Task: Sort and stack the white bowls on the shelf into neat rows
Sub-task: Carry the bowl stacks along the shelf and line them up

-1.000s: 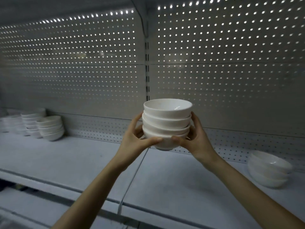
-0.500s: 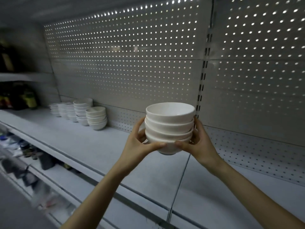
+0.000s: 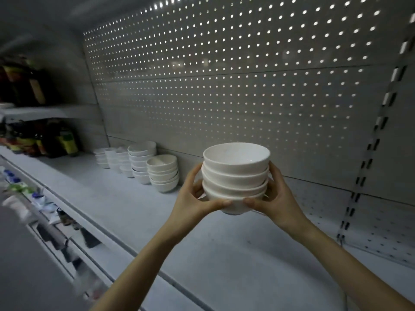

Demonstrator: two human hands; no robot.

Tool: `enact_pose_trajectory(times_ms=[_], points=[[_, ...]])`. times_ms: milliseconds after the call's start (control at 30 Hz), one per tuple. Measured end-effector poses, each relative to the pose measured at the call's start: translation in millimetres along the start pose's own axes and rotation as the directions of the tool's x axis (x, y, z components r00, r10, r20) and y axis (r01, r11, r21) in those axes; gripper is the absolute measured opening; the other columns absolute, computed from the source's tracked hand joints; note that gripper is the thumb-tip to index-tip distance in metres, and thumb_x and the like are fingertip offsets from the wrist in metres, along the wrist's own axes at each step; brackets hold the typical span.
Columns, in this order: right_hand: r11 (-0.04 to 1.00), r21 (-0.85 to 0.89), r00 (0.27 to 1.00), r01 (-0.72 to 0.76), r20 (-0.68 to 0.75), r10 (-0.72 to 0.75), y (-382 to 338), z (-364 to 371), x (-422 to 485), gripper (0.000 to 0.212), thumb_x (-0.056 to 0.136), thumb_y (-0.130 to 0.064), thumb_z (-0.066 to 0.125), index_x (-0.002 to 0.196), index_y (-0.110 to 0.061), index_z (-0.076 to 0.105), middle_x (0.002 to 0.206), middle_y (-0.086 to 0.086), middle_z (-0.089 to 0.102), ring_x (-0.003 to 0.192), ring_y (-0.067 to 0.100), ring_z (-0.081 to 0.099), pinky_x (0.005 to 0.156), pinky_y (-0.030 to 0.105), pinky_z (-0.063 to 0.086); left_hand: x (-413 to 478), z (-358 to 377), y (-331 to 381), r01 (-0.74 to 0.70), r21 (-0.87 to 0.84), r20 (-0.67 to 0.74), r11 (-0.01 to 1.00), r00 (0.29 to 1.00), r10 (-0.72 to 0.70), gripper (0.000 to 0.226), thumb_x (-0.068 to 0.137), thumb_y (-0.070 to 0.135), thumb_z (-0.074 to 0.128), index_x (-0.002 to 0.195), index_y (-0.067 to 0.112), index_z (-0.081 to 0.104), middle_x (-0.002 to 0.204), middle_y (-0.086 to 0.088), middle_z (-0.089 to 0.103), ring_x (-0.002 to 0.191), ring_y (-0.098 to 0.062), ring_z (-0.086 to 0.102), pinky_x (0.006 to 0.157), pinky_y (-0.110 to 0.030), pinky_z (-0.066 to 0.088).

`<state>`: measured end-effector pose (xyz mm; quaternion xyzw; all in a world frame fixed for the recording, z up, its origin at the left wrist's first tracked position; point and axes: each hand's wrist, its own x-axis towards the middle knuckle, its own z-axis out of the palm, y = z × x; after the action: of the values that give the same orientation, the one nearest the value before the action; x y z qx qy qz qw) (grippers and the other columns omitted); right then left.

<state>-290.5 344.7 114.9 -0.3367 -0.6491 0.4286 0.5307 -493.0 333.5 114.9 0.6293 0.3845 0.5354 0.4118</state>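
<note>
In the last second the view has swung left: the row of bowl stacks [image 3: 134, 162], before far off at nine o'clock, is now near, at ten o'clock from the carried stack of four white bowls [image 3: 235, 180]. This stack hangs in the air above the shelf [image 3: 134, 212], with the left hand [image 3: 193, 198] and the right hand [image 3: 277, 196] curled round its lower bowls from nine and three o'clock, both grips unchanged. I judge the carry is almost done; next it should go down just at three o'clock of the nearest stack [image 3: 163, 173], in line with the row.
</note>
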Motion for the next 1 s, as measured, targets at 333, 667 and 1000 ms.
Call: enact_pose_trajectory(times_ms=[333,667,1000], points=[[0.998,-0.042,0.998,-0.042,0.038,0.043,38,56,70,0.119,0.035,-0.056,0.089,0.136,-0.048,0.026,0.119,-0.023,0.06,0.115,0.005,0.057,0.093,0.034,0.052,44,-80,-35,0.044,0.004,0.02,0.999,0.999,-0.044,0.09,0.058,0.026,0.085,0.132,0.043,0.037,0.122,0.004,0.065,0.115,-0.012,0.061,0.085,-0.028,0.055],[0.988,-0.08,0.989,-0.129,-0.086,0.122,90,129,109,0.122,0.032,-0.045,0.093,0.134,-0.048,0.026,0.127,-0.022,0.051,0.116,-0.002,0.054,0.093,0.023,0.049,95,-173,-98,0.096,0.049,0.274,0.994,0.956,-0.105,0.097,0.064,0.008,0.085,0.134,0.045,0.029,0.132,0.006,0.057,0.122,-0.01,0.055,0.1,-0.033,0.049],[0.949,-0.135,0.94,-0.284,-0.233,0.248,140,197,121,0.114,0.043,-0.029,0.092,0.133,-0.046,0.024,0.13,-0.028,0.044,0.117,-0.012,0.047,0.088,0.01,0.045,139,-238,-168,0.141,0.103,0.611,0.985,0.773,-0.175,0.112,0.069,0.0,0.082,0.145,0.039,0.011,0.146,0.02,0.037,0.129,0.006,0.042,0.1,-0.019,0.044]])
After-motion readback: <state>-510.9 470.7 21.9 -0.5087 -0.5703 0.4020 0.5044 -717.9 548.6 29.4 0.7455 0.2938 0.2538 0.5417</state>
